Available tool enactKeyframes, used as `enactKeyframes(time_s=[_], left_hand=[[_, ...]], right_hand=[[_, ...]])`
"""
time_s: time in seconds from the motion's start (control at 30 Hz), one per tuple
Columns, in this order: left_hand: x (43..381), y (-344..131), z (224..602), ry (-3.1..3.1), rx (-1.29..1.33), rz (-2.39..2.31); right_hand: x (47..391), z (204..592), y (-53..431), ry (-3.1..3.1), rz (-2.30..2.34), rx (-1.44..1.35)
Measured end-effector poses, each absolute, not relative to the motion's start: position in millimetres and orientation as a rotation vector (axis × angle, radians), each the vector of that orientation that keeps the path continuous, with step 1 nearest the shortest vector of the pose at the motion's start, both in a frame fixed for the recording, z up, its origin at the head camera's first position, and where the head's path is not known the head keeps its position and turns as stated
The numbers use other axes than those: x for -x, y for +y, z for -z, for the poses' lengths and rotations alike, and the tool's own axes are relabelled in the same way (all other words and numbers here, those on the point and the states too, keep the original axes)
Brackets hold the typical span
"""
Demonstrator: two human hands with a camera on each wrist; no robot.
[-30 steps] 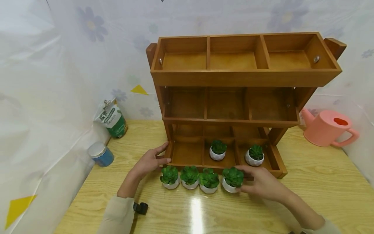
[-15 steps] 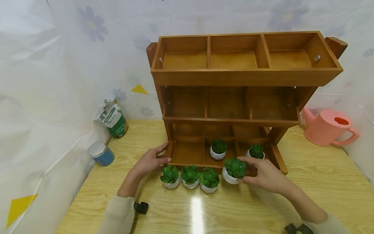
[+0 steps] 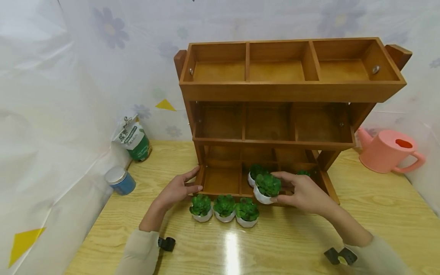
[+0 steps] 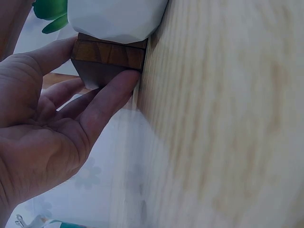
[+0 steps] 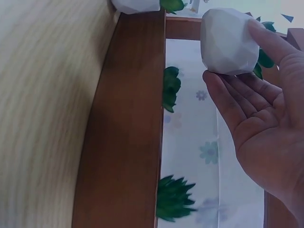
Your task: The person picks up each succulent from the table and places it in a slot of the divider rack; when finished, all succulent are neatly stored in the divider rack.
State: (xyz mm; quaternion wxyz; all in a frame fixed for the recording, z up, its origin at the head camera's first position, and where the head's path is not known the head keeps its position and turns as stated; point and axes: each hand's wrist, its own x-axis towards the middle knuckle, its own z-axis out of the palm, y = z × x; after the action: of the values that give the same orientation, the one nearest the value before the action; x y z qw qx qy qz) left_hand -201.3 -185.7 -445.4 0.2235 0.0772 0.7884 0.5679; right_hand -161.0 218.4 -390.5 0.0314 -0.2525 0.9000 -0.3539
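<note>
My right hand (image 3: 304, 191) pinches a potted succulent (image 3: 268, 186) by its white faceted pot. In the head view it is raised at the bottom tier's front edge, partly covering another succulent (image 3: 252, 178) in the middle compartment. The right wrist view shows thumb and fingertips on the pot (image 5: 228, 42). My left hand (image 3: 177, 189) grips the left end of the brown wooden shelf (image 3: 220, 196). In the left wrist view, thumb and fingers hold the wooden corner (image 4: 109, 54) beside a pot. Three succulents (image 3: 225, 206) stand in a row before the shelf. One more (image 3: 303, 173) is mostly hidden behind my right hand.
The shelf's upper tiers (image 3: 292, 91) overhang the bottom one. On the right stands a pink watering can (image 3: 386, 151). A blue jar (image 3: 120, 181) and a green-white pouch (image 3: 134, 139) are at the left, near the plastic-covered wall (image 3: 68, 126).
My right hand has lifted the succulent off the table, away from the row's right end, then moved it up and left toward the middle compartment. My left hand stays at the shelf's end.
</note>
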Motion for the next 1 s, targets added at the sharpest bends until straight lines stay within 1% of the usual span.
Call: enactKeyframes(time_s=[0.4, 0.57, 0.8, 1.0], left_hand=[[199.9, -188.0, 445.7, 2.183, -0.214, -1.571], [200.3, -184.8, 446.4, 2.179, -0.223, -1.579], [201.4, -182.8, 447.0, 2.181, -0.221, -1.572], [200.4, -184.2, 445.2, 2.184, -0.212, -1.576]], right_hand=[[183.0, 387.7, 185.2, 2.743, 1.087, 0.736], [194.3, 390.9, 173.1, 2.714, 1.129, 0.733], [210.7, 399.8, 153.2, 2.721, 1.126, 0.639], [223.6, 404.4, 131.7, 2.687, 1.15, 0.661]])
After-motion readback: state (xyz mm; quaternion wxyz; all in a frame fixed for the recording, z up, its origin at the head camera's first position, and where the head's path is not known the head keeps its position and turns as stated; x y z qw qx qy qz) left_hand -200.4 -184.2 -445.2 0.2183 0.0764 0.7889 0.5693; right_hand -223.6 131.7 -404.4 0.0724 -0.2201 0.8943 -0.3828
